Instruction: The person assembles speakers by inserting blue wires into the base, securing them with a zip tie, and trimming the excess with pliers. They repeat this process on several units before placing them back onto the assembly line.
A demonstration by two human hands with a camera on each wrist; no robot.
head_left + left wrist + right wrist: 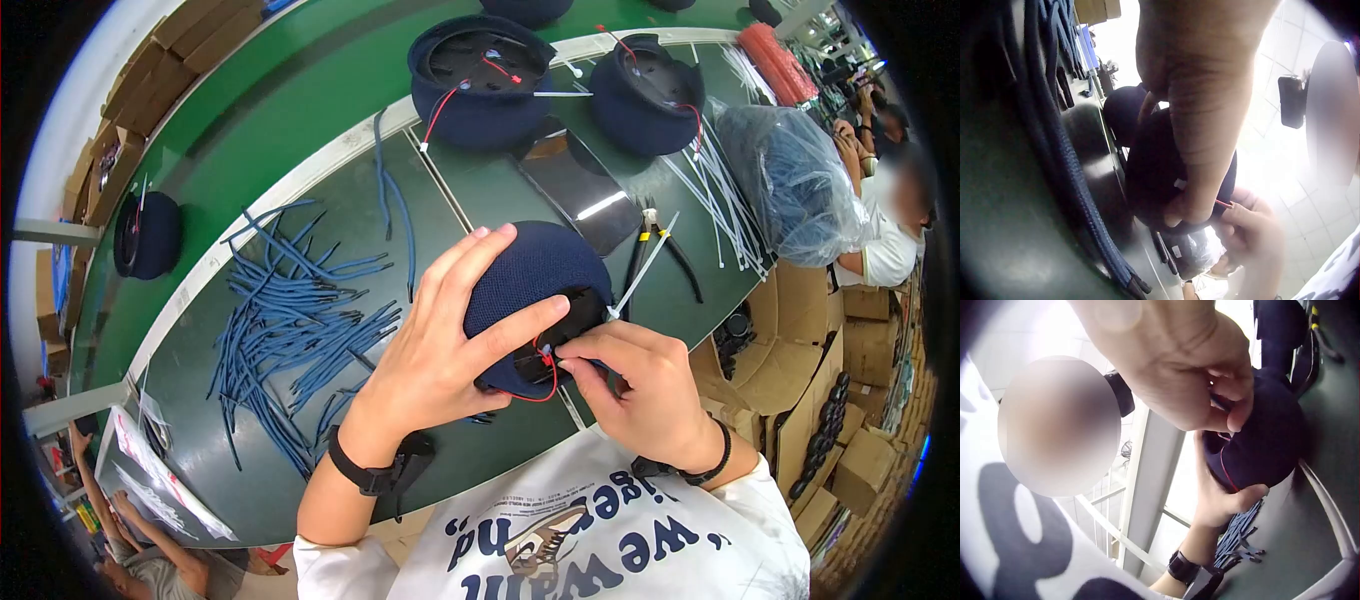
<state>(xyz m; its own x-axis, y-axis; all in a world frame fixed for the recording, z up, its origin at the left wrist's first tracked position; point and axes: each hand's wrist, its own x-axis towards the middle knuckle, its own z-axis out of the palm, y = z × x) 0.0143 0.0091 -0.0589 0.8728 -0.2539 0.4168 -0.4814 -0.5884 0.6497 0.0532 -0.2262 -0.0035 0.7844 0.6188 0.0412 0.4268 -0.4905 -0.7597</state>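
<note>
A round navy fabric-covered housing (535,275) with a black opening is tilted over the table. My left hand (430,340) grips it from the side, fingers over the fabric and thumb at the opening's edge. A thin red wire (550,388) loops out of the opening. At the opening, my right hand (640,385) pinches with thumb and forefinger; in the right wrist view the red wire (1225,467) runs up to these fingertips. A white cable tie (645,262) sticks out from beside the right fingers. The pinched end itself is hidden.
Several blue cords (290,330) with dark tips lie left. Behind the work are a dark flat panel (580,190), cutters (640,255), loose cable ties (725,200) and similar housings (480,90). A clear plastic bag (795,185) and an open carton (780,340) stand right.
</note>
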